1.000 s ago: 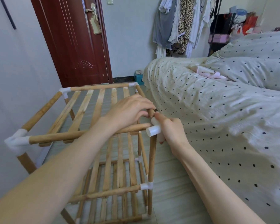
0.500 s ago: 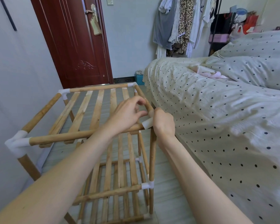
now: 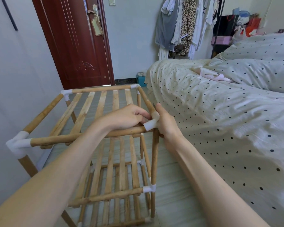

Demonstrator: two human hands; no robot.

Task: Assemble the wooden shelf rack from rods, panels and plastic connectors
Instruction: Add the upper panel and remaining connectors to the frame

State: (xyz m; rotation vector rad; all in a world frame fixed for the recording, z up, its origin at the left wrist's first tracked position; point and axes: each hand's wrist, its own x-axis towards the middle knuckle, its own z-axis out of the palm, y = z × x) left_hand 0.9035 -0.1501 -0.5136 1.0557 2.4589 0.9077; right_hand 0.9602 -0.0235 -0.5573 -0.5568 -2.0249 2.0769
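The wooden shelf rack stands on the floor between the wall and the bed, with slatted panels on several levels. A white plastic connector sits at its near right top corner, joining the front rod, the right side rod and the upright rod. My left hand lies over the front rod, its fingers curled round the side rod next to the connector. My right hand wraps the connector and the top of the upright from the bed side.
A bed with a dotted cover runs close along the rack's right. A dark red door stands behind the rack and a white wall is on its left. Clothes hang at the back.
The white connector, held loose at the corner before, now sits on the front rod's end and the upright. My right hand has closed round the corner and my left fingers have shifted onto the side rod.
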